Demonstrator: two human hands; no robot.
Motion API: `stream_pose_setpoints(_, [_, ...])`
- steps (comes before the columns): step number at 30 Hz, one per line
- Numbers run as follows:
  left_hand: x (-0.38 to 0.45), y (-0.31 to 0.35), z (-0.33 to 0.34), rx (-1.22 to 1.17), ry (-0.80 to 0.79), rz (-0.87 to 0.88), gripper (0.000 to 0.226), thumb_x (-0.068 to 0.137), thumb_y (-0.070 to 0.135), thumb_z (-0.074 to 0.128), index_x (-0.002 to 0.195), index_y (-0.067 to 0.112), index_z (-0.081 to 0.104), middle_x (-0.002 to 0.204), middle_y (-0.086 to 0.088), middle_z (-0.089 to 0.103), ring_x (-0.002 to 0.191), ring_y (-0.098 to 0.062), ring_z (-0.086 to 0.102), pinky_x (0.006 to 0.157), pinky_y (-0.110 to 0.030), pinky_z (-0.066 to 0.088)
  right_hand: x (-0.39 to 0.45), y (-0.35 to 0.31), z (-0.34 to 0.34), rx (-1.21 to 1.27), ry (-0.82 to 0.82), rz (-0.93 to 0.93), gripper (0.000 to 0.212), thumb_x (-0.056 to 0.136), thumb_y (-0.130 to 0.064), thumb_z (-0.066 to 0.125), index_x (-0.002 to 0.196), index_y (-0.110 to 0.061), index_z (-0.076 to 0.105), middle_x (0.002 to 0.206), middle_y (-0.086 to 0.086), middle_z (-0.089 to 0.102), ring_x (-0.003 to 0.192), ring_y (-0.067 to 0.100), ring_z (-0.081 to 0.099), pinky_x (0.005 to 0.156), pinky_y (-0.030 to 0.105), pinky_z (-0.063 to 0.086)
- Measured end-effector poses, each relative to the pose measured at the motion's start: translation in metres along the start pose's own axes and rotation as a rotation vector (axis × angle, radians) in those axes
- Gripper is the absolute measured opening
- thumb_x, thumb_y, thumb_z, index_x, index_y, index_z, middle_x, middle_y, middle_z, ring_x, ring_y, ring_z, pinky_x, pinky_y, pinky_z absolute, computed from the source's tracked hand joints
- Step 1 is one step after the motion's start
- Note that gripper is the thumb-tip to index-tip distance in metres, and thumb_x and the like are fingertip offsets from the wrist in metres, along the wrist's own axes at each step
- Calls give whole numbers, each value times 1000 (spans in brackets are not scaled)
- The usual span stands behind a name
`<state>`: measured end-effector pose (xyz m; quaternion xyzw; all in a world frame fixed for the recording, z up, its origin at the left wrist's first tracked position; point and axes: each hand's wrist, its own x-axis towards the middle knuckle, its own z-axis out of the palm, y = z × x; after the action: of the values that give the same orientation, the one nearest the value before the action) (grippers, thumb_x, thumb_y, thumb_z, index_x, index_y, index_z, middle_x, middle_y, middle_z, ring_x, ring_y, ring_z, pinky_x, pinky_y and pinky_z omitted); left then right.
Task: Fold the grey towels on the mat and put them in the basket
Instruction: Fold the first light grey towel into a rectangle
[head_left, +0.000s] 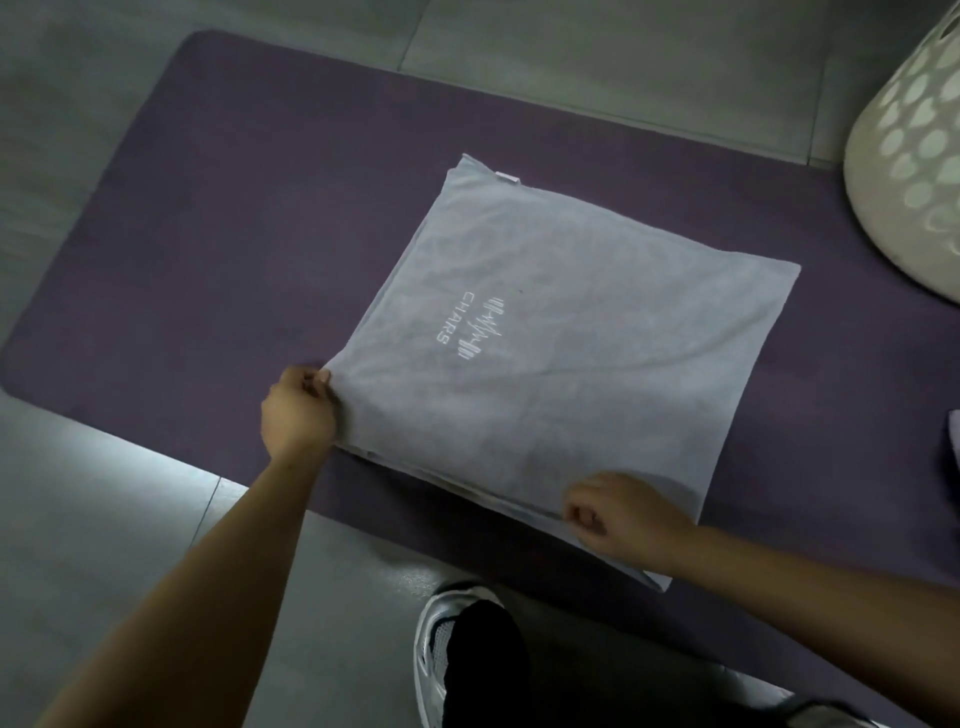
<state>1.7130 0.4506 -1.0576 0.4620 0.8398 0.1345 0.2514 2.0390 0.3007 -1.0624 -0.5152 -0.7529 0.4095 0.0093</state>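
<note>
A grey towel (550, 332) lies folded into a rough square on the purple mat (218, 218), with a white logo facing up. My left hand (298, 413) pinches the towel's near left corner. My right hand (623, 512) pinches the near edge of the towel toward its right end. The white perforated basket (909, 150) stands at the right edge of the view, beyond the mat's far right corner. A bit of another grey towel (954, 441) shows at the right border.
The mat lies on a grey tiled floor (104, 519). My shoe (457, 654) stands on the floor just in front of the mat's near edge, below the towel.
</note>
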Motion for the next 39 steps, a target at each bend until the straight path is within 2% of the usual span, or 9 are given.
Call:
stream_pose_setpoints(4, [2, -7, 8, 94, -100, 1, 34, 99, 34, 44, 122, 11, 52, 122, -21, 52, 106, -43, 52, 87, -48, 44, -3, 1, 5, 19, -126, 96, 11, 89, -30, 59, 91, -25, 68, 87, -13, 61, 86, 6, 51, 75, 6, 30])
stream_pose_setpoints(7, [-6, -7, 15, 183, -55, 54, 42, 96, 35, 51, 127, 6, 48, 130, -23, 43, 118, -43, 43, 96, -51, 37, -16, 0, 8, 11, 3, 413, 12, 89, -29, 57, 80, -24, 52, 83, -8, 53, 83, 13, 53, 71, 27, 45])
stream_pose_setpoints(10, [-11, -11, 20, 236, 8, 38, 47, 93, 37, 55, 126, 4, 48, 131, -25, 42, 122, -43, 37, 101, -51, 30, -36, 4, 8, -56, 90, 816, 43, 87, -38, 62, 118, -14, 43, 120, 6, 43, 111, 27, 46, 79, 36, 45])
stream_pose_setpoints(15, [-6, -12, 17, 220, -11, 9, 52, 92, 42, 55, 128, 5, 49, 131, -26, 44, 123, -45, 37, 104, -53, 29, -53, 13, 8, 529, 436, 1125, 59, 78, -20, 76, 117, -4, 34, 119, 14, 41, 108, 37, 49, 85, 43, 46])
stream_pose_setpoints(20, [-16, -3, 13, 53, -47, -2, 46, 99, 39, 42, 125, 0, 45, 118, -26, 57, 109, -46, 53, 86, -48, 42, -53, 8, 16, 694, 277, 1059, 42, 87, -31, 65, 122, -8, 58, 118, 13, 63, 106, 31, 60, 83, 34, 48])
stream_pose_setpoints(29, [-57, -8, 8, 58, -81, 30, 49, 100, 44, 34, 105, -2, 48, 100, -25, 58, 93, -42, 54, 73, -41, 36, -96, 15, -9, 565, 629, 1036, 29, 97, -23, 50, 109, 1, 41, 106, 21, 57, 98, 40, 56, 74, 33, 36])
stream_pose_setpoints(33, [-71, -26, 19, 268, -139, 36, 54, 99, 51, 26, 105, 2, 48, 98, -24, 60, 90, -43, 57, 75, -44, 41, -116, 34, -3, 409, 306, 1085, 34, 97, -32, 49, 104, 1, 46, 112, 26, 57, 100, 39, 57, 74, 34, 40])
stream_pose_setpoints(35, [-65, -31, 18, 356, -127, 25, 59, 98, 53, 25, 111, 1, 50, 105, -27, 60, 97, -46, 57, 80, -48, 43, -119, 34, 7, 393, 129, 1043, 33, 96, -39, 49, 94, -6, 45, 92, 14, 61, 72, 26, 62, 57, 24, 44])
stream_pose_setpoints(39, [-46, -29, 13, 375, -147, 44, 56, 98, 49, 32, 120, 1, 52, 112, -29, 59, 103, -49, 55, 87, -53, 43, -113, 32, 16, 362, 129, 1027, 38, 91, -48, 53, 94, -10, 49, 85, 4, 56, 80, 24, 58, 64, 26, 39])
